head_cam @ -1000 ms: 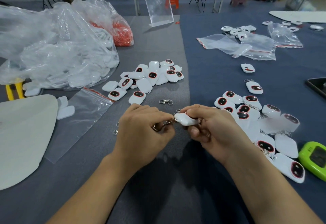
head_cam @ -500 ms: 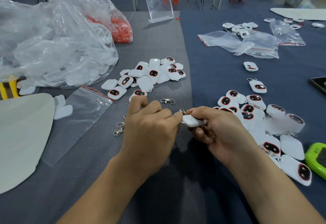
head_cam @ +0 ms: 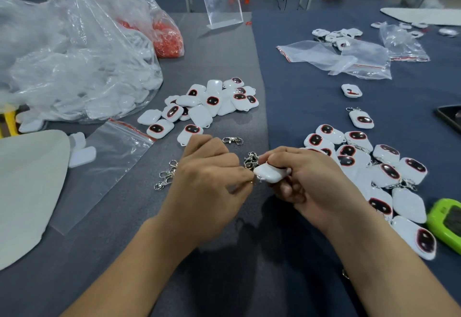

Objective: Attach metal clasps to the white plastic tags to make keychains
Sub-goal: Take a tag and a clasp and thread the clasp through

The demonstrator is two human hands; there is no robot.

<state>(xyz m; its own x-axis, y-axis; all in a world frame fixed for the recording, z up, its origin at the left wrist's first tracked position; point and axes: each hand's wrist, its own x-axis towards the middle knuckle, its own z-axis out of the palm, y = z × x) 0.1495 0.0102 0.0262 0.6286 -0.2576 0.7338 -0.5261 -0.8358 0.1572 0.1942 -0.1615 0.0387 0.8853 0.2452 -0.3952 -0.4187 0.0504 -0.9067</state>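
My right hand (head_cam: 308, 179) holds a white plastic tag (head_cam: 269, 174) between thumb and fingers, just above the table. My left hand (head_cam: 209, 182) pinches a small metal clasp (head_cam: 257, 180) at the tag's lower left corner; most of the clasp is hidden by my fingers. Loose metal clasps lie on the grey cloth: one (head_cam: 232, 140) beyond my left hand, a small heap (head_cam: 250, 159) between my hands, several (head_cam: 166, 175) to the left. A pile of bare tags (head_cam: 207, 107) lies ahead. Tags with clasps (head_cam: 379, 167) are heaped to the right.
Big clear plastic bags (head_cam: 74, 54) fill the left, one with red parts (head_cam: 167, 39). An empty zip bag (head_cam: 104, 167) lies flat on the left. More zip bags (head_cam: 349, 57) lie far right. A green device (head_cam: 446, 221) and a phone (head_cam: 451, 117) sit at the right edge.
Both hands stayed together over the same spot. My left hand turned and shifted its pinch along the tag's corner; the tag tilted slightly in my right hand.
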